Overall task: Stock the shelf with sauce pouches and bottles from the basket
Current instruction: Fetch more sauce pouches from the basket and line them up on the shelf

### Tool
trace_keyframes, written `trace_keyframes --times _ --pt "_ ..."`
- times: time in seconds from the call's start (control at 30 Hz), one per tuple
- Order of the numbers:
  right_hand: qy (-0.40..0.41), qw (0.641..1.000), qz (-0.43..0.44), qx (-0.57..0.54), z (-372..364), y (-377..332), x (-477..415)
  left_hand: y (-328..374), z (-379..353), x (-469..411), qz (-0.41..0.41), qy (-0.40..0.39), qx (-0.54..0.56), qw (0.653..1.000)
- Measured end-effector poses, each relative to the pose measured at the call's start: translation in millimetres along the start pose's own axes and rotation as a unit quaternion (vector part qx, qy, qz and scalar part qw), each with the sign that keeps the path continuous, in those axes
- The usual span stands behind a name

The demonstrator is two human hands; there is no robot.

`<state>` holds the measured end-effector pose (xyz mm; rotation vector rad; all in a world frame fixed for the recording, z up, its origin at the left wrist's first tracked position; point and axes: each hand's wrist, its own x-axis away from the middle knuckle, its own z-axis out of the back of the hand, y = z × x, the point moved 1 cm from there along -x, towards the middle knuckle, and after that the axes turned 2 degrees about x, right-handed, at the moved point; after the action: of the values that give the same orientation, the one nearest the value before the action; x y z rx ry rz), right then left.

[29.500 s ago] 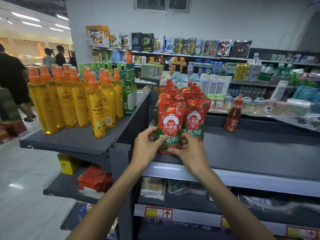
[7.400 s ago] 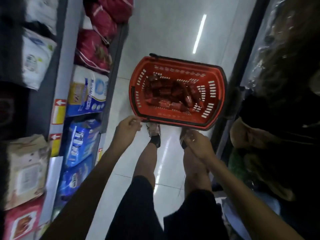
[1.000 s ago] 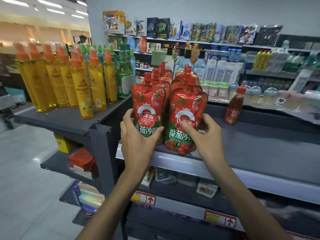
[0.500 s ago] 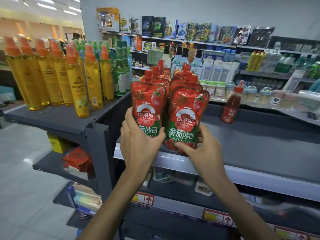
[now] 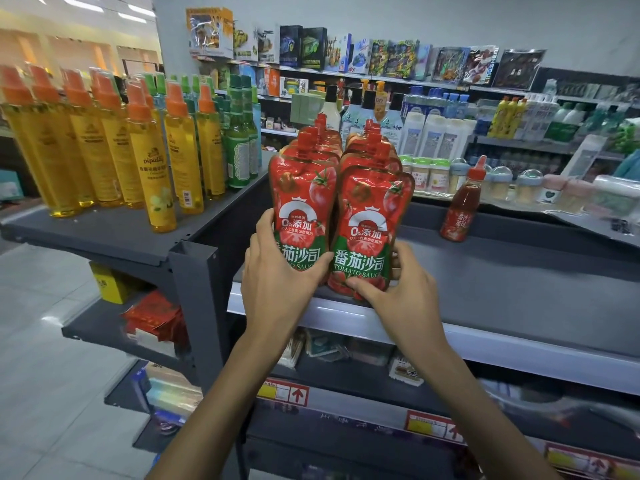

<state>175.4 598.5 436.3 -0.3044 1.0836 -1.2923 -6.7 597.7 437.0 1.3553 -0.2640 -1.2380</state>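
Note:
Two rows of red tomato sauce pouches with red caps stand on the grey top shelf (image 5: 512, 292). My left hand (image 5: 277, 275) grips the front pouch of the left row (image 5: 303, 199) from its lower left. My right hand (image 5: 401, 285) grips the front pouch of the right row (image 5: 372, 216) at its bottom edge. Both front pouches stand upright at the shelf's front lip, side by side and touching. A single red sauce bottle (image 5: 462, 206) stands farther right on the same shelf. The basket is out of view.
Tall yellow bottles with orange caps (image 5: 149, 161) and green bottles (image 5: 239, 147) fill the adjoining shelf at left. Behind are shelves of white bottles, jars and boxed toys. Lower shelves hold packets. Grey shelf surface shows right of the pouches up to the bottle.
Both front pouches have settled a little lower and closer to the shelf lip. My right hand has slid down to the bottom edge of its pouch; the left hand keeps its grip.

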Motion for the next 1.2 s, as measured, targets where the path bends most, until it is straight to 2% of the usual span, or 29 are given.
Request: trace_keyframes --times 0.3,0.73,1.2 --pt "-0.001 1.000 -0.002 -0.005 3 0 7 -11 20 -6 -0.016 -0.049 0.049 0.997" --pt "0.007 1.000 -0.012 -0.008 -1 -1 8 -9 25 -7 -0.014 -0.059 0.054 0.997" --pt "0.039 0.996 -0.052 0.065 2 -14 31 -13 44 1 -0.055 -0.064 -0.051 0.995"
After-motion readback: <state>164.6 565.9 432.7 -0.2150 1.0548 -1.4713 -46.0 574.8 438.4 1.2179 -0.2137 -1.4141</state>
